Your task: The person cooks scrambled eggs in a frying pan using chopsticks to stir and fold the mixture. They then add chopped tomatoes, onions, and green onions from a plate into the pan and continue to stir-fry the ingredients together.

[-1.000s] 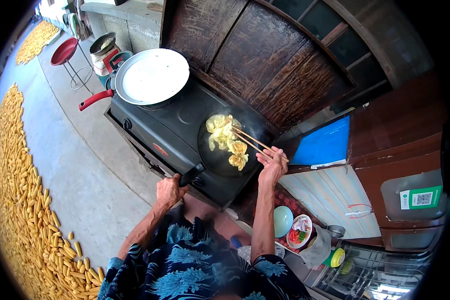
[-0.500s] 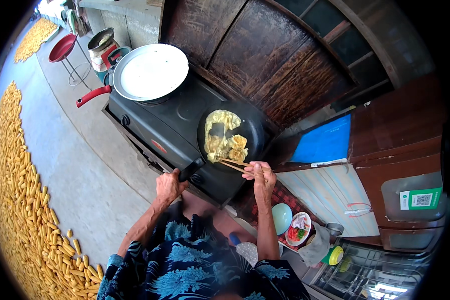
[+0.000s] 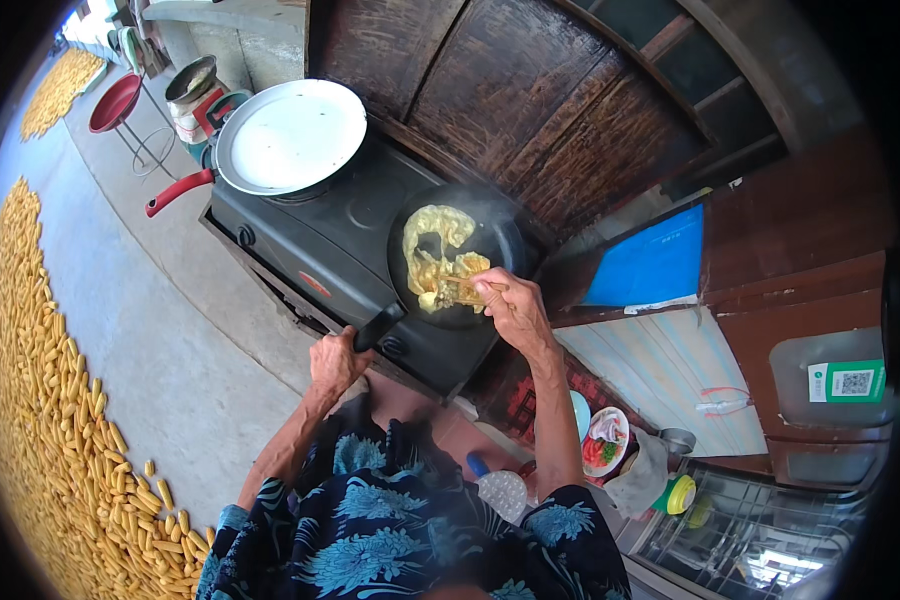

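A black frying pan sits on the right side of the gas stove, with thin yellow cooked egg spread in it, folded and bunched near the front. My left hand is closed around the pan's black handle. Over the pan's near right edge, my right hand grips a pair of wooden chopsticks, whose tips touch the bunched egg. Faint steam hangs over the pan. On the left burner lies a wide white pan or lid, a red handle sticking out beside it.
Right of my arm stand a plate of cut red and green vegetables and a pale green bowl. A wooden cabinet borders the right, a wooden panel the back. Corn cobs cover the floor at left.
My right hand has moved up and over the pan's near edge with the chopsticks. The bunched egg has been shifted and spread near the front. My left hand keeps the handle.
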